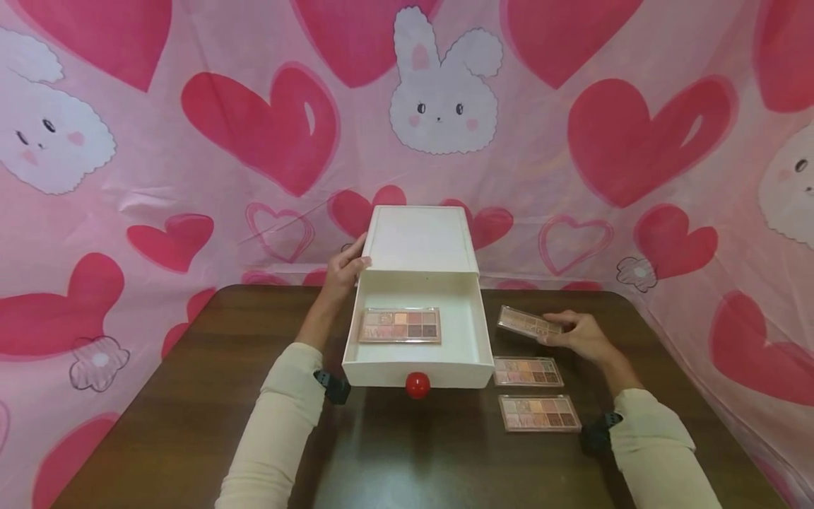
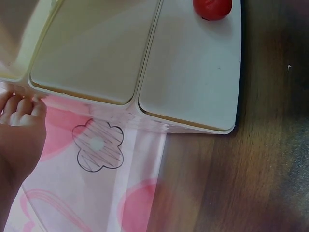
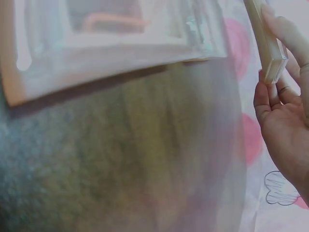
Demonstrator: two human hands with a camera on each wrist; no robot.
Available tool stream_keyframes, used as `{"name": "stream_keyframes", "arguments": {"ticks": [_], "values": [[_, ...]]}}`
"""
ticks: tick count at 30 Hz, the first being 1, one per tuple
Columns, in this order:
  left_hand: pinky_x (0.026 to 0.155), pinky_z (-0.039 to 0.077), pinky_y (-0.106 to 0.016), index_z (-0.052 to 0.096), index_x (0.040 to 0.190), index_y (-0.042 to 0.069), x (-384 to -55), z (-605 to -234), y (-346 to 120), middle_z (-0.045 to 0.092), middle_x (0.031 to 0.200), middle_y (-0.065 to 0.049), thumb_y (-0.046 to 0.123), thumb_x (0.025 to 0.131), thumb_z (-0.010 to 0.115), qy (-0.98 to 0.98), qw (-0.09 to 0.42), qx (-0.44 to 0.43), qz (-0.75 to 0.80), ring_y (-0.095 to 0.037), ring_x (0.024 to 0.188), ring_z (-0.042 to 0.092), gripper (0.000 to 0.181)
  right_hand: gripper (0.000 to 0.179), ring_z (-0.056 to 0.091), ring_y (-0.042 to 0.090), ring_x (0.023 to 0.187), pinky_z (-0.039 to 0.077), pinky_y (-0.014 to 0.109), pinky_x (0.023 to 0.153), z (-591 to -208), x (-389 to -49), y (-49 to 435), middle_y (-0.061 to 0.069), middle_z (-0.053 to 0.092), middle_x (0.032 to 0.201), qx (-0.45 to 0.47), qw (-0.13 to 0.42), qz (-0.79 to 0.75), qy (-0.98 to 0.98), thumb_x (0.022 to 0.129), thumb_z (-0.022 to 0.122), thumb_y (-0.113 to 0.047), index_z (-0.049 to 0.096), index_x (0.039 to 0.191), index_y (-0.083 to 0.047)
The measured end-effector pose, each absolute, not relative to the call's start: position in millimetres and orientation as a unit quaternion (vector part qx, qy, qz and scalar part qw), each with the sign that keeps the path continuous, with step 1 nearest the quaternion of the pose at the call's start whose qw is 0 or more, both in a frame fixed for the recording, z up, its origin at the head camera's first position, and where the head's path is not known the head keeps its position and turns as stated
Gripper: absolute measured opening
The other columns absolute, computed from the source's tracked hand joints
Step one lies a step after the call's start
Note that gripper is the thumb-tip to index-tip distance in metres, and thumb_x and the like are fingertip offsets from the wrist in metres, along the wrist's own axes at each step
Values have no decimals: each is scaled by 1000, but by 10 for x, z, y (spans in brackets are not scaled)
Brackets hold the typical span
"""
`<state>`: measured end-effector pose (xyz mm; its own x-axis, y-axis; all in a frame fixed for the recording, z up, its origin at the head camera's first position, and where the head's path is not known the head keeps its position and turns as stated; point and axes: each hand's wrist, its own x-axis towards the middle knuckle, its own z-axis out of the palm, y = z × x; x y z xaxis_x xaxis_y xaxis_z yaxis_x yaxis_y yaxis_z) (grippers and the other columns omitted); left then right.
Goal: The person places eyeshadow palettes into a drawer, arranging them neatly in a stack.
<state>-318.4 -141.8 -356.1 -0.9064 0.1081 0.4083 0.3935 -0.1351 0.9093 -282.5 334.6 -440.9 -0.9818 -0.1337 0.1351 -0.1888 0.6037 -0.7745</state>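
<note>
A white drawer unit (image 1: 420,240) stands in the middle, its top drawer (image 1: 464,346) pulled out. Inside that drawer lies an eyeshadow palette (image 1: 400,326) with a clear lid. My left hand (image 1: 346,267) rests against the unit's left side, thumb at the upper front edge. In the left wrist view, the left hand (image 2: 21,116) shows beside the unit's wall. To the right of the drawer, my right hand (image 1: 577,334) pinches another eyeshadow palette (image 1: 524,322) by its right end, held tilted. The right wrist view shows this held palette (image 3: 270,46) edge-on between thumb and fingers.
Two more palettes, one farther (image 1: 528,371) and one nearer (image 1: 540,413), lie on the brown table (image 1: 407,452) right of the drawer. A red knob (image 1: 417,385) sticks out from the drawer front. Closed lower drawers (image 2: 188,72) show below. A pink heart-patterned cloth (image 1: 356,162) hangs behind.
</note>
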Motion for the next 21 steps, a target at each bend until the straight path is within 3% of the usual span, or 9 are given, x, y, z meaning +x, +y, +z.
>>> {"name": "stream_keyframes", "arguments": {"ticks": [13,21], "values": [[63,49,-17,42,152,0,-3176,-3545,-1416,52,141,-32,10,90,51,-652,100,-196,-726,-3,72,58,64,53,46,3,78,43,21,66,-4215,-2706,3320,-10,62,96,112,60,448,-885,79,83,-9,67,126,10],[65,51,-17,42,152,0,-3173,-3558,-1415,50,146,-31,11,90,52,-649,101,-195,-729,-2,76,60,64,53,44,5,78,41,23,66,-4077,-2635,3212,-16,59,91,124,60,473,-870,79,83,-8,66,125,12]]}}
